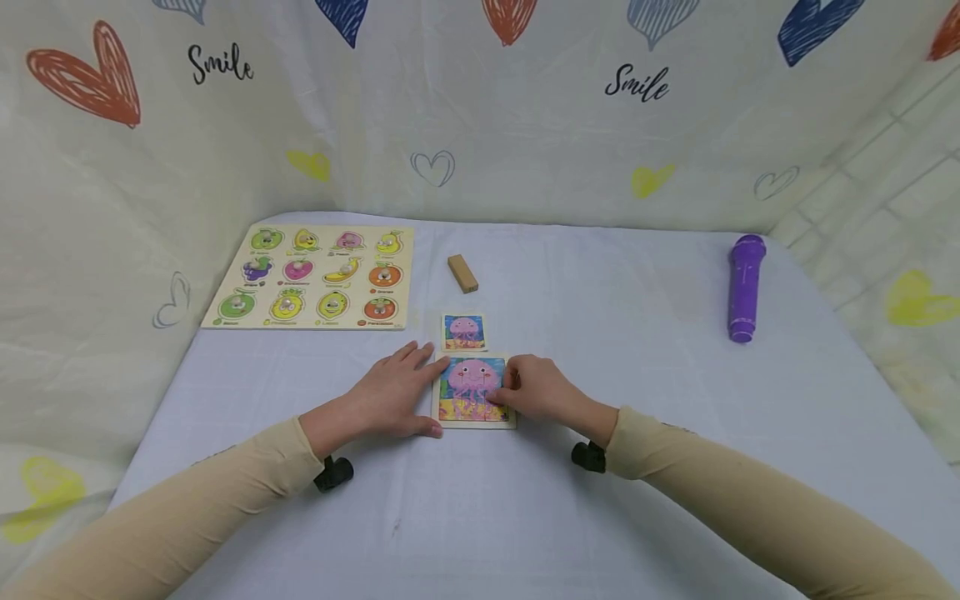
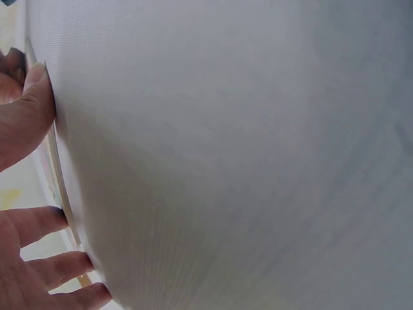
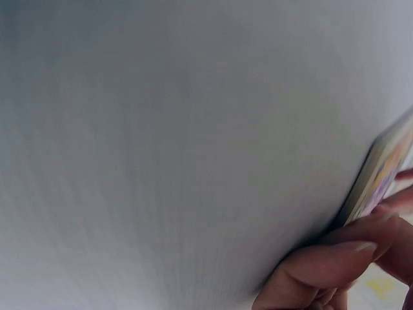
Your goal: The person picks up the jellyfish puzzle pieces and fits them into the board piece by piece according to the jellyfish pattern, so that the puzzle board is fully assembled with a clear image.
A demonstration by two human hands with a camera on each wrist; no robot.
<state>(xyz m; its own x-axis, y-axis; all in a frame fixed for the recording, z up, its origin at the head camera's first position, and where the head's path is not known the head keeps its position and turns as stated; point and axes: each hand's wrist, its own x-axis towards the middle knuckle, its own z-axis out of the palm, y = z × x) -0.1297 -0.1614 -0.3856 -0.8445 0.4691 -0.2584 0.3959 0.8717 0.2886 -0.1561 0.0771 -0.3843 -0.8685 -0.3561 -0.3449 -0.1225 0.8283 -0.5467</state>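
A square jellyfish jigsaw puzzle (image 1: 472, 377) lies in a pale wooden frame in the middle of the table, its picture crossed by straight seams. My left hand (image 1: 393, 392) rests at the left side of the frame, fingers spread and thumb by the lower left corner. With bent fingers, my right hand (image 1: 542, 390) grips the right edge of the puzzle, fingertips over the picture. The right wrist view has the thumb and fingers (image 3: 329, 261) close on the board's edge (image 3: 377, 174). Just beyond the frame lies a small jellyfish card (image 1: 464, 332).
A wooden fruit peg puzzle board (image 1: 311, 275) occupies the back left. Behind the card is a small wooden block (image 1: 462, 273). A purple toy microphone (image 1: 746, 287) lies at the far right. A patterned cloth backdrop (image 1: 480, 108) rises behind the white table (image 1: 637, 317).
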